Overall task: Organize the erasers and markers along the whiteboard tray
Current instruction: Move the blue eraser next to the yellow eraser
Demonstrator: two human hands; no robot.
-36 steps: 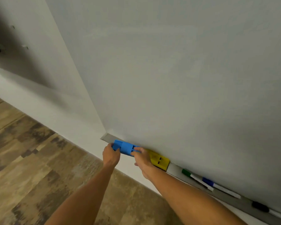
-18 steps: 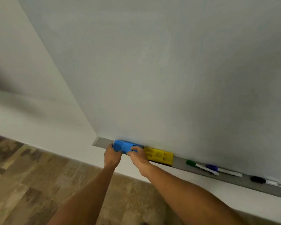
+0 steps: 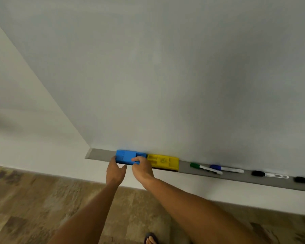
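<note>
The blue eraser [image 3: 128, 157] is being steadied near the left end of the tray [image 3: 99, 154], against the board and butted to the yellow eraser [image 3: 163, 161]. It is being touched at its left end by the loosely open left hand [image 3: 115, 170], while its right front edge is being pinched by the right hand [image 3: 142, 169]. A light, rigid plastic body is being judged (likely smooth), best gripped across its long sides. Markers [image 3: 217, 169] are lying loosely further right.
</note>
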